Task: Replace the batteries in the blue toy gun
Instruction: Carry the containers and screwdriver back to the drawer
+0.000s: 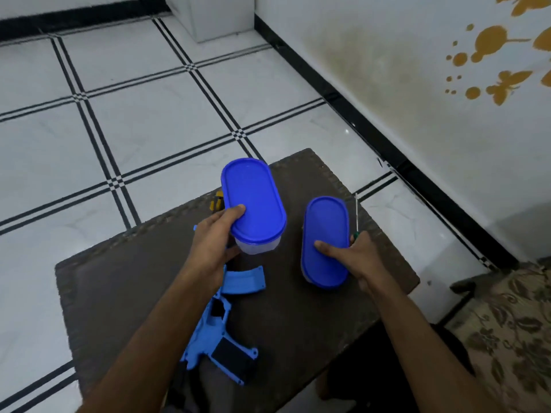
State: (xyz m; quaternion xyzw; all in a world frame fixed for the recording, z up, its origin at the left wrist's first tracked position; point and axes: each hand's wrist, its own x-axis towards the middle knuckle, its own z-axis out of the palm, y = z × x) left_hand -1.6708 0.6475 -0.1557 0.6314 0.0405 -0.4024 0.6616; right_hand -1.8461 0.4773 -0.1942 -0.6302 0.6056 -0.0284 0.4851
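Two oval, blue-lidded plastic containers occupy a person's hands above a dark, rough-textured bench (pixel 298 317) with a braided-looking edge, set on a glossy white tiled floor (pixel 149 120) crossed by black double lines. A white wall (pixel 402 70) with a black skirting, a dingy smudge and orange butterfly motifs runs past the right side; a floral-patterned fabric (pixel 512 329) shows at the lower right.

The left hand (pixel 213 242) holds the larger container (pixel 253 201), its clear tub lifted off the bench, thumb curled over the near rim of the smooth lid and fingers under the base. The right hand (pixel 354 254) clamps the smaller container (pixel 325 241), which appears to sit on the bench, thumb pressed flat on the lid and fingers wrapped around its right side. The same grip appears to pinch a green-handled screwdriver (pixel 356 216), its thin metal shaft pointing away from the person.

Below the left grip, under that forearm, the blue toy gun (pixel 217 338) lies flat on the bench, moulded light-blue plastic with black inserts, long axis running roughly near to far; which end is the muzzle cannot be told. Just beyond it, below the lifted container, lies a curved blue cover piece (pixel 243 281). A yellow-and-black object (pixel 217 202) peeks out just left of the lifted container.
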